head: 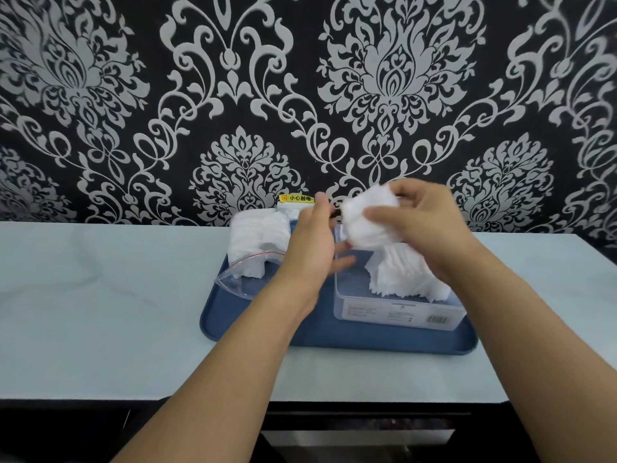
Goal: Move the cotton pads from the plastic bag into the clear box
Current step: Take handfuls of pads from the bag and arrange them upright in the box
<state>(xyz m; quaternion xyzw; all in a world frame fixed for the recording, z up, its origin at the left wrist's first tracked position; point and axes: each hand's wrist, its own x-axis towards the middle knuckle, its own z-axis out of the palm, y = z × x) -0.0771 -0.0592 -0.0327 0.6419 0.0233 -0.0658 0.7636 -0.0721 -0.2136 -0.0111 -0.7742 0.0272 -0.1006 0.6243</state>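
head view: right hand [424,225] fingers [380,213] clamp cotton pads [369,222] above clear box [397,309].

Right hand [422,222] raised, grip closed; left hand [315,238] open beside it.

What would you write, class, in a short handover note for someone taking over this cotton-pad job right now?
Right hand: grips a bunch of cotton pads above the clear box.
Left hand: open beside that bunch, holding nothing; blur hides whether it touches.
Plastic bag: lies on the left of the blue tray, pads inside.
Done: a pile of pads is already in the box.
Left: put the held bunch in, then empty the bag.
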